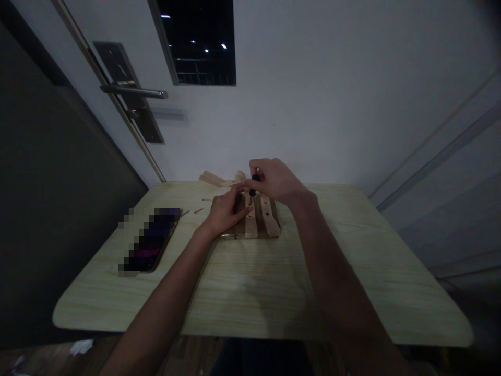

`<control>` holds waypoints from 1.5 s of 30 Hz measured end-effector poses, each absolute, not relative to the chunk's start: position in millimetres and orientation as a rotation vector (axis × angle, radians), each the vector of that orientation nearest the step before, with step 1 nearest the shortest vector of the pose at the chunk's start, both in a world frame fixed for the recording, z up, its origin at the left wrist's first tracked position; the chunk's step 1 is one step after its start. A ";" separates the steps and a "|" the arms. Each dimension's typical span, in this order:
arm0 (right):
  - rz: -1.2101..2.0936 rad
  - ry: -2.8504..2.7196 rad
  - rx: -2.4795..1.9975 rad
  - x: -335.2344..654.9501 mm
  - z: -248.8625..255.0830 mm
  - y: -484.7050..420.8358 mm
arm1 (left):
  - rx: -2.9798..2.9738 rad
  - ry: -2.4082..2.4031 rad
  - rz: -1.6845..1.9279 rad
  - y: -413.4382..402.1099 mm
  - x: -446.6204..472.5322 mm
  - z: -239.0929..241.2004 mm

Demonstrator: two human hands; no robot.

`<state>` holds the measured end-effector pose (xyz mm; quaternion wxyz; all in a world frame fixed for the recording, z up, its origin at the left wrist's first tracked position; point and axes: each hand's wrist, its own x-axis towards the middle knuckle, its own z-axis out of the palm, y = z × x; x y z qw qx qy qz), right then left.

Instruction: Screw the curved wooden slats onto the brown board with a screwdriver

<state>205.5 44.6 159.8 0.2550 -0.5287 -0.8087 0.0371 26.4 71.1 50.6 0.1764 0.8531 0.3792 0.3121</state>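
My right hand (276, 180) is closed around the black handle of a screwdriver (255, 180), held upright with its shaft pointing down at a pale wooden strip (251, 227). The strip lies on a flat brown block (230, 230) that looks wrapped in shiny tape. Stretched out over the block's left side is my left hand (226, 211). Its thumb rests on the strip and its forefinger reaches near the screwdriver. To the right lies a second wooden strip (270, 216) with dark holes. Whether a screw sits under the tip is too small to tell.
Several loose screws (199, 210) lie left of the block. A phone (152, 243), partly blurred out, is on the table's (235, 292) left side. More wooden pieces (213, 179) lie behind the block, against the white door (313, 104) with its metal handle (135, 92).
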 end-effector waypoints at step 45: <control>0.280 -2.194 -1.212 219.4 157.9 48.2 | 2.346 1.049 0.918 71.1 26.3 49.1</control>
